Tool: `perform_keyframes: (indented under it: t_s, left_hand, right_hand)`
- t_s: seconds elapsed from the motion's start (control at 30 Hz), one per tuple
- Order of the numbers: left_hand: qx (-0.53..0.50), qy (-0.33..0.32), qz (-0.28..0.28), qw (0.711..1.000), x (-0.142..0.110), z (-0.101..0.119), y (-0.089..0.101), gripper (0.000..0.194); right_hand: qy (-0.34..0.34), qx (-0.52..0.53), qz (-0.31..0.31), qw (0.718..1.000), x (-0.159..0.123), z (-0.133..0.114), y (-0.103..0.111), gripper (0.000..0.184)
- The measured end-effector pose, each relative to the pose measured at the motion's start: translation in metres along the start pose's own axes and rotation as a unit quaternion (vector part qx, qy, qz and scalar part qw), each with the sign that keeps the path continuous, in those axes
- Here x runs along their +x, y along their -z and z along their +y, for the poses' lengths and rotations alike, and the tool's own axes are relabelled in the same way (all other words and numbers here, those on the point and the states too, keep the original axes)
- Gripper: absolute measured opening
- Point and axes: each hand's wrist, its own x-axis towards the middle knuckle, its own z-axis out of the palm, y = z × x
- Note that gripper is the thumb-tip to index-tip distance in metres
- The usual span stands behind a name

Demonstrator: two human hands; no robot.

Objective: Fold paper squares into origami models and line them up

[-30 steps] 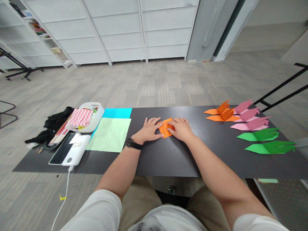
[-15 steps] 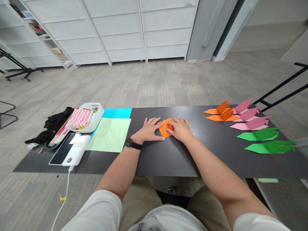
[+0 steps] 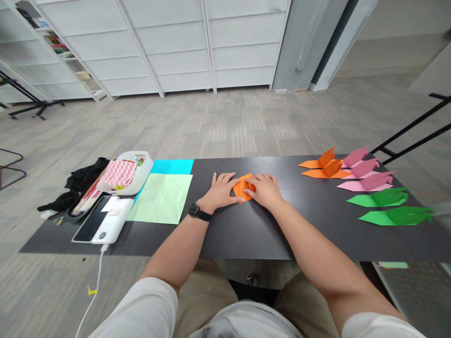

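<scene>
A small folded piece of orange origami paper lies on the dark table between my two hands. My left hand rests flat at its left side, fingers spread, with the thumb touching the paper's lower edge. My right hand is curled at the right side, its thumb and fingers closed on the paper's right part, which they hide. To the right stand finished paper cranes: orange ones, pink ones and green ones.
At the left lie a light green paper sheet and a blue sheet. Beside them are a white basket with a pink patterned pouch, a phone, a white power bank with a cable, and a black cloth.
My left hand has shifted very slightly, its thumb now a little higher. My right hand stays on the orange paper, which has barely moved.
</scene>
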Motion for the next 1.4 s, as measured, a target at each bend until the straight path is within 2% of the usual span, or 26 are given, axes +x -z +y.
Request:
perform_keyframes:
  t_s: [0.33, 0.4, 0.5, 0.57, 0.73, 0.83, 0.9, 1.0, 1.1, 1.23, 1.4]
  left_hand:
    - [0.024, 0.0, -0.009, 1.0, -0.003, 0.002, 0.005, 0.093]
    - [0.012, -0.004, 0.015, 1.0, -0.004, 0.002, 0.006, 0.083]
    - [-0.015, 0.011, 0.076, 0.997, -0.003, -0.001, 0.006, 0.052]
    - [-0.026, 0.023, 0.098, 0.995, 0.0, -0.003, 0.004, 0.04]
    - [-0.014, 0.035, 0.096, 0.995, 0.006, -0.001, -0.001, 0.034]
    - [-0.021, 0.032, 0.095, 0.995, 0.008, 0.003, -0.002, 0.031]
    - [-0.033, 0.032, 0.094, 0.995, 0.008, 0.006, -0.003, 0.03]
    - [-0.047, 0.03, 0.096, 0.994, 0.009, 0.008, -0.004, 0.028]
    - [-0.053, 0.032, 0.102, 0.993, 0.01, 0.009, -0.004, 0.025]
    - [-0.065, 0.035, 0.107, 0.991, 0.011, 0.009, -0.004, 0.019]
    - [-0.071, 0.041, 0.114, 0.99, 0.014, 0.011, -0.007, 0.028]
  right_hand:
    - [0.018, -0.008, -0.006, 1.0, -0.001, 0.003, 0.0, 0.036]
    - [0.041, -0.004, -0.013, 0.999, -0.002, 0.005, 0.001, 0.037]
    - [0.082, 0.01, -0.025, 0.996, -0.002, 0.009, 0.002, 0.037]
    - [0.099, 0.019, -0.034, 0.994, -0.002, 0.012, 0.003, 0.038]
    - [0.103, 0.046, -0.031, 0.993, 0.0, 0.013, 0.004, 0.061]
    - [0.061, 0.061, -0.012, 0.996, 0.003, 0.013, 0.001, 0.067]
    - [0.015, 0.058, 0.013, 0.998, 0.005, 0.014, -0.001, 0.062]
    - [-0.028, 0.048, 0.035, 0.998, 0.007, 0.016, -0.006, 0.043]
    - [-0.028, 0.056, 0.04, 0.997, 0.009, 0.017, -0.01, 0.028]
    - [-0.025, 0.077, 0.042, 0.996, 0.01, 0.015, -0.01, 0.02]
    - [-0.016, 0.085, 0.039, 0.995, 0.011, 0.011, -0.008, 0.01]
